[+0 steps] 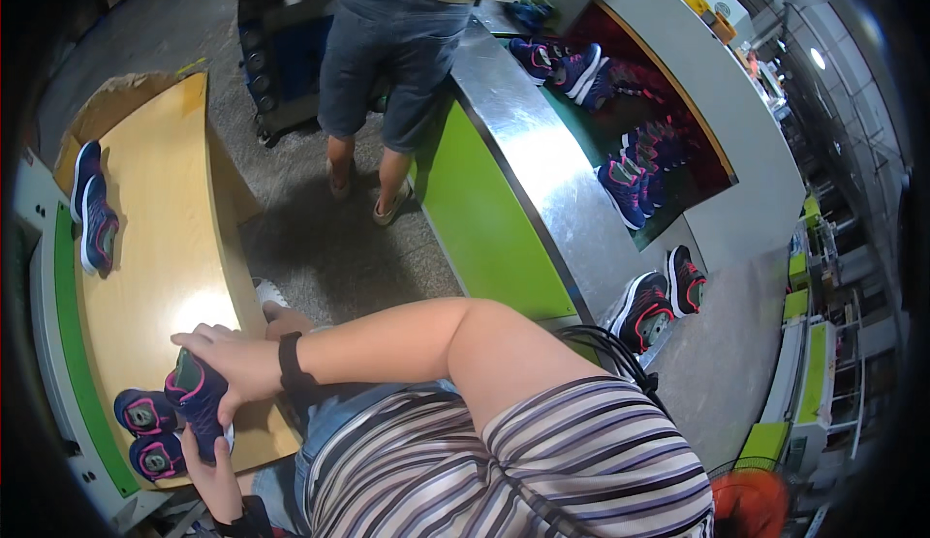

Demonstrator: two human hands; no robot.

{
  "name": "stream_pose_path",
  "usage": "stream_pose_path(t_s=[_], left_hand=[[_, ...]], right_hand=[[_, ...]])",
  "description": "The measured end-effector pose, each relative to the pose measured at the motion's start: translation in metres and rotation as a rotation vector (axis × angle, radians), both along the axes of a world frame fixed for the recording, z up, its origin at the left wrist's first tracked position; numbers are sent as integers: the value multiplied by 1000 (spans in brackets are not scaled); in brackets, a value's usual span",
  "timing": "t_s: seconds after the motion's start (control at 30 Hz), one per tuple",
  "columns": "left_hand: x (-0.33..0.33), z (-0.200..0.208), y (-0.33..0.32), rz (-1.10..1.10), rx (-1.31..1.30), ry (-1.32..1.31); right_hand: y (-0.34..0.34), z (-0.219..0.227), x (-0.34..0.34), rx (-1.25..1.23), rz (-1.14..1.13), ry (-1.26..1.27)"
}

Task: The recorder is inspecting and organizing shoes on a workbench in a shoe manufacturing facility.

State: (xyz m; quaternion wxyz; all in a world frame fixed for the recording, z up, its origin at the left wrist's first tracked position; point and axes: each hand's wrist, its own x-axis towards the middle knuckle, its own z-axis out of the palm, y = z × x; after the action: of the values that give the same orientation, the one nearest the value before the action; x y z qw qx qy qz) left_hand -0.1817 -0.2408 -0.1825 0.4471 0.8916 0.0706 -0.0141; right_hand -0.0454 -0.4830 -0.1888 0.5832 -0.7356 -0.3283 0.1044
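A navy shoe with pink trim (201,404) is held between both hands above the near end of the wooden table (160,238). The right hand (232,359) has its fingers bent over the far end, by the opening, with the thumb along the right side; fingers and thumb pinch the shoe between them. The left hand (211,475) supports the near end, its visible fingers slightly apart against the shoe; how firmly they press, I cannot tell.

Just left of the held shoe sit two matching shoes (155,458), side by side. Two more navy shoes (98,226) lie at the table's far left, making four on the table. To the right, two black shoes with red trim (641,312) stand on the metal counter (523,141). Beyond them, several navy shoes (625,189) rest on a green belt (581,131), too crowded to count. One person (392,54) stands at the far side.
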Motion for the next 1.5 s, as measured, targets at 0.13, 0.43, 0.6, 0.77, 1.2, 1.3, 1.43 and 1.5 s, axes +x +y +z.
stream_pose_path(t_s=[0.13,0.43,0.6,0.77,1.2,1.3,1.43,1.5], left_hand=[[8,40,-44,-127,183,-146],[68,69,-53,-140,347,185],[76,71,-69,-59,381,134],[87,72,-58,-83,378,172],[40,18,-56,-53,-416,-3],[30,24,-75,6,-180,-134],[22,29,-87,64,460,-836],[21,22,-73,-71,703,-792]], right_hand=[[-1,-16,0,-221,109,-70],[-19,24,19,-465,-50,62],[-27,13,30,-298,185,169],[-28,13,39,-237,151,82],[-27,13,-14,498,102,1190],[-38,23,-18,427,172,1104],[-54,58,-11,486,290,962],[-61,54,8,449,478,565]])
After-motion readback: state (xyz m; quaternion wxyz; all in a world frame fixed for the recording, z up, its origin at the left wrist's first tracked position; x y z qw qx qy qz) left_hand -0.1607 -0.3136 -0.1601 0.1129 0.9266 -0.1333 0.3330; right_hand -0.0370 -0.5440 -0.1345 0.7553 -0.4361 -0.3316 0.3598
